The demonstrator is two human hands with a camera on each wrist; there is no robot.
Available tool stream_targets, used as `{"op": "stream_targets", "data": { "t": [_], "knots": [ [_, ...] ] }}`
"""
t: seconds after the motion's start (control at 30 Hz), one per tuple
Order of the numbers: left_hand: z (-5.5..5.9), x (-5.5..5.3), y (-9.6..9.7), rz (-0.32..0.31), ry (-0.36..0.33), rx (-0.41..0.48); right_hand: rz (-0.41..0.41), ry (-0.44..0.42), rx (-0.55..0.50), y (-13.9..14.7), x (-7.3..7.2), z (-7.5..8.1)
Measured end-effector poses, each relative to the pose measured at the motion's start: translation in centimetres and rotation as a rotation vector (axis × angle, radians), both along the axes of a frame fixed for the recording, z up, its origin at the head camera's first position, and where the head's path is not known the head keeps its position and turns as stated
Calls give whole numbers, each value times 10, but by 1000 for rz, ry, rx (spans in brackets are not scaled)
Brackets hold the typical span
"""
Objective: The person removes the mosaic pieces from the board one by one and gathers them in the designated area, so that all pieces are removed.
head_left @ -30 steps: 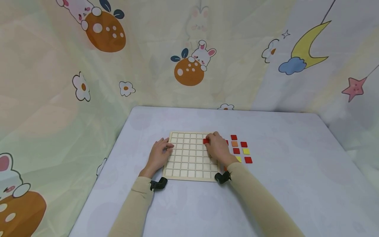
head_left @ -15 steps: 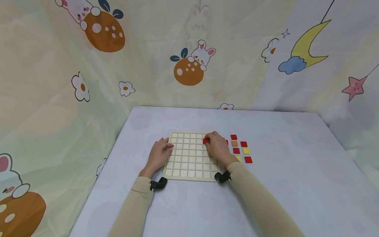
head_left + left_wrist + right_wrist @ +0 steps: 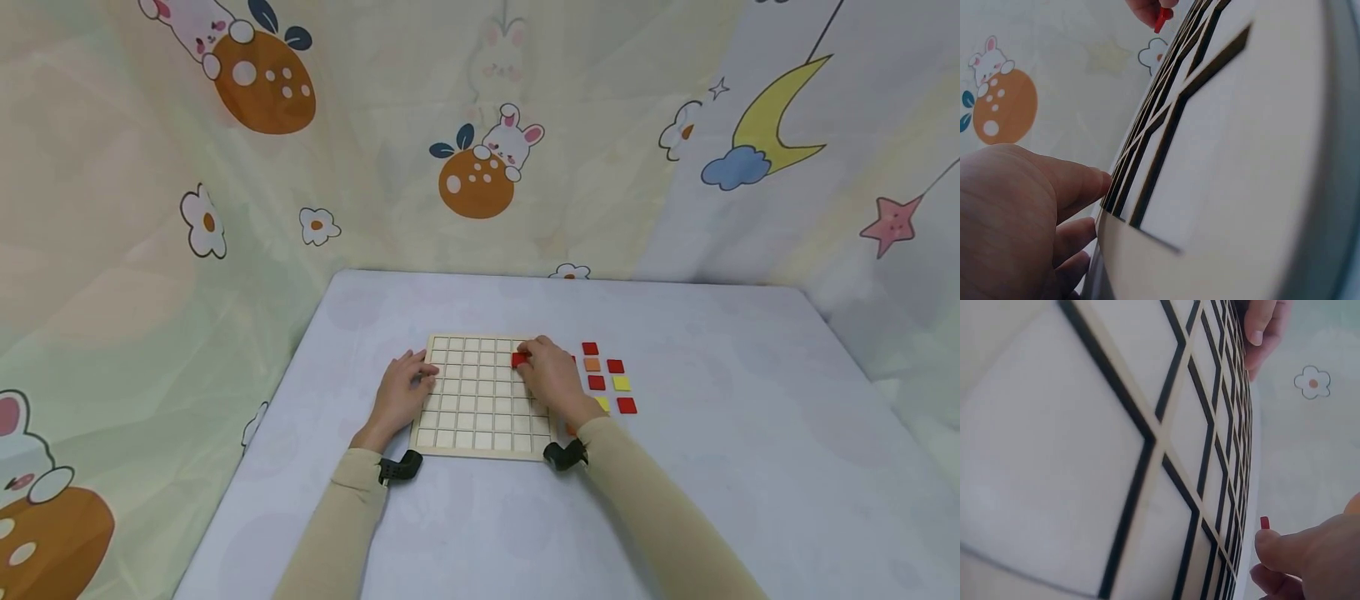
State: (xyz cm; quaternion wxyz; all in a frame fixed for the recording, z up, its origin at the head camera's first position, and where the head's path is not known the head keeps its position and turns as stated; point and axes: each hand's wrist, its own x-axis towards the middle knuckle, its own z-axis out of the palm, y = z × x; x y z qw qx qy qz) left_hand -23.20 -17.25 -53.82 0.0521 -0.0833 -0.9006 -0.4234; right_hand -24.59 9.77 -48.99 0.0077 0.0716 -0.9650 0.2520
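Observation:
A pale wooden grid board with rows of square cells lies on the table. My left hand holds its left edge; in the left wrist view the thumb lies over the frame and the other fingers are beside the edge. Near the board's upper right corner, my right hand pinches a red square tile between thumb and fingers. That tile stands up past the fingertips in the right wrist view, and appears raised off the board. Whether it touches a cell cannot be told.
Right of the board lie several loose square tiles: red, orange and yellow. My right hand and forearm partly cover some. A white cloth covers the table, and a printed curtain hangs behind it.
Both hands and the red tile stay nearly in place over the last second. The whole head view shifts only very slightly.

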Motion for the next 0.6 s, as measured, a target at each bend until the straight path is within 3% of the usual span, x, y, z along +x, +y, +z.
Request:
{"op": "stream_targets", "data": {
  "t": [0.23, 0.6],
  "knots": [
    [0, -1, 0, 1, 14, 3, -2, 28, -11, 7, 11, 5],
    [0, 0, 0, 4, 5, 5, -49, 0, -35, 23, 22, 4]
  ]
}}
